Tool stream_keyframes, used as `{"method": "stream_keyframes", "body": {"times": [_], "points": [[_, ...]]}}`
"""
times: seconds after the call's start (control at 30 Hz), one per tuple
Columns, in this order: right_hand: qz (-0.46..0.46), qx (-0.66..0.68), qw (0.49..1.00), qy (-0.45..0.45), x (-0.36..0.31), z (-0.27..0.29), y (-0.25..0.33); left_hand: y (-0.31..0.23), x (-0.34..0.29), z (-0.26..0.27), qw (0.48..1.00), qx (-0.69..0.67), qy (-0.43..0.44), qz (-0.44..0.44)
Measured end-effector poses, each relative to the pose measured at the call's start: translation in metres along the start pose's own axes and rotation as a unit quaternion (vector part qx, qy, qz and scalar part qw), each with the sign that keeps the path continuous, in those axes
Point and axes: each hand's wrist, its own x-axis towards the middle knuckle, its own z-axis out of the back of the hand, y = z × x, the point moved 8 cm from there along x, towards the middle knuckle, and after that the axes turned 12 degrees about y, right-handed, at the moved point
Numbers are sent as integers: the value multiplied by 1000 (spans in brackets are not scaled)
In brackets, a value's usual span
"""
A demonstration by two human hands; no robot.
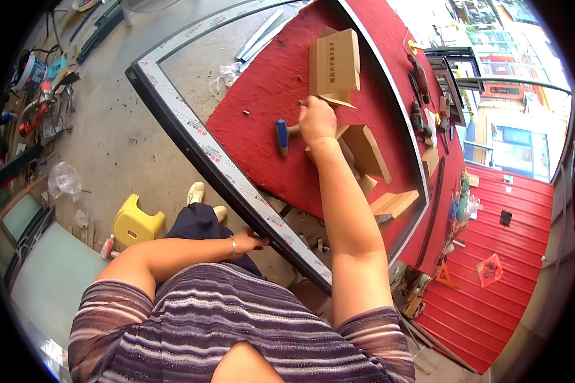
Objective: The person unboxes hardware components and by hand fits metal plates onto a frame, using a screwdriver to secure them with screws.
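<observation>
A large window frame (214, 153), black outside with printed white film along its face, lies across a red-covered table (262, 147). My left hand (250, 241) is at the frame's near black edge, fingers curled against it. Stretched over the table inside the frame, my right hand (318, 120) is closed; what its fingers hold is hidden or too small to name. Just left of it is a tool with a blue-and-grey end (282, 137), its shaft running toward the hand. An open cardboard box (334, 64) lies beyond the hand, and another open box (367, 153) sits beside my forearm.
Power drills (420, 78) and other tools lie along the table's right side. A cardboard piece (395, 203) rests near the frame's right edge. On the floor at left stands a yellow stool (138, 221), with glass panes (57, 274) and a clear plastic bag (64, 180) nearby.
</observation>
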Motion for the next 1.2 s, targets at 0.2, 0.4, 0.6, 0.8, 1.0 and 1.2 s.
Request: {"method": "stream_keyframes", "body": {"times": [0.2,0.4,0.6,0.8,1.0,1.2], "points": [[119,59,987,96,5,-56,91,-4,3,-9,1000,7,18,-12],[99,41,977,182,14,-76,94,-10,-1,-9,1000,14,-1,-4],[-17,102,992,76,14,-36,34,-10,0,-4,999,12,-12,-28],[-182,83,978,59,31,-28,-41,-17,-9,-10,999,5,-30,-44],[-212,180,960,17,25,-51,-67,-12,-6,-7,999,2,-21,-26],[-135,185,965,-130,9,-41,-113,-1,3,-3,1000,-2,5,-7]]}}
